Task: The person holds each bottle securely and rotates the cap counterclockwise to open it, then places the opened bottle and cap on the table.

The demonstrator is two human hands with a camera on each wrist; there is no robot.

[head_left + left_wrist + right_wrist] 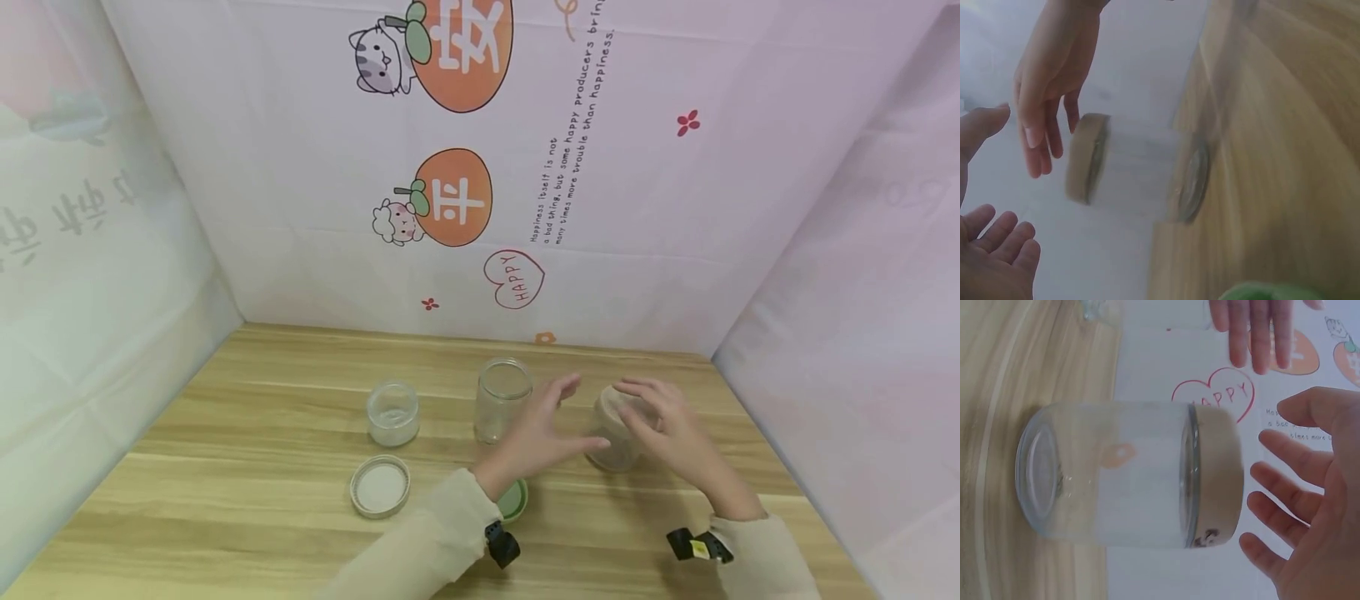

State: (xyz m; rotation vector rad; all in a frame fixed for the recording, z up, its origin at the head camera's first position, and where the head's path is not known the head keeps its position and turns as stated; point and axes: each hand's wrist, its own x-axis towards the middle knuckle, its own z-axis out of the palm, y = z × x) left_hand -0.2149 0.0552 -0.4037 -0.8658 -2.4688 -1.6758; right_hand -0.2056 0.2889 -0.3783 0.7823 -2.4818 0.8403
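Note:
A clear glass jar (613, 456) with a beige lid (1219, 478) on it stands upright on the wooden table at the right. My right hand (672, 432) is beside the lid, its fingers spread and bent loosely; in the right wrist view a gap shows between fingertips and lid. To the jar's left, my left hand (536, 437) holds nothing, thumb and fingers wide apart and turned toward the jar. Behind the left hand is a taller lidless jar (492, 412), partly covered by it.
Left of the tall jar stands a short lidless glass jar (393, 427). In front of it lies a round lid (380, 487) with a pale inside. A green lid (513, 500) shows partly beside the left wrist. Printed cloth walls (622, 308) border the table (247, 467).

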